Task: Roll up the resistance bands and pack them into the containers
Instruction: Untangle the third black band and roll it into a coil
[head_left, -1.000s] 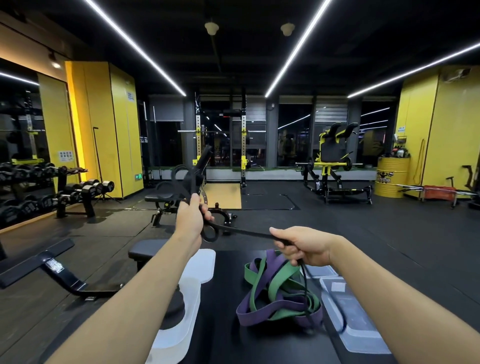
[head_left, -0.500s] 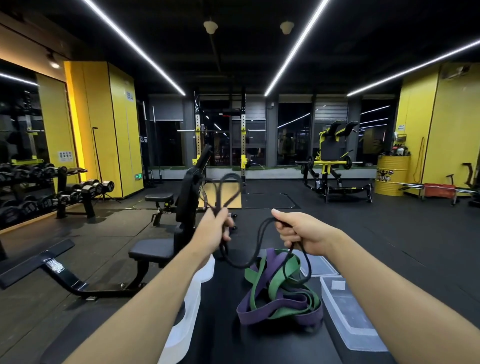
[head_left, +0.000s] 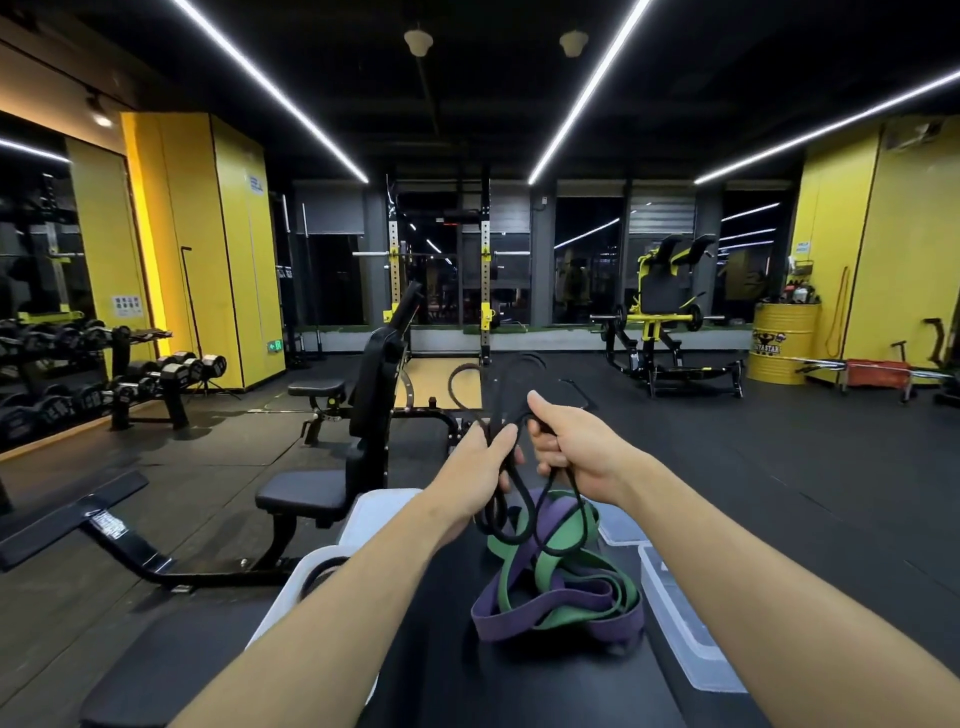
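Both hands are raised over the far end of the black table (head_left: 441, 675), close together but not touching.

1. Left hand (head_left: 480, 470): fingers curled round several strands of the black resistance band (head_left: 492, 400), gripping them.
2. Right hand (head_left: 579, 447): fingers closed round the same band, thumb raised over it.
3. Black resistance band: loops stand above the hands and hang below them, clear of the table.

Below the hands, a purple resistance band (head_left: 524, 621) and a green resistance band (head_left: 563, 551) lie tangled together on the table, between the containers.

Containers:
- Near left container (head_left: 291, 597): translucent white, at the table's left edge. A dark curved strip (head_left: 318, 570) shows inside it; the left forearm hides the rest.
- Far left, a second translucent white piece (head_left: 384, 512) lies just beyond it; container or lid cannot be told.
- Right container (head_left: 675, 618): clear plastic, just beside the tangled bands. Its contents cannot be told.
- A further clear piece (head_left: 618, 527) lies beyond it, mostly hidden.
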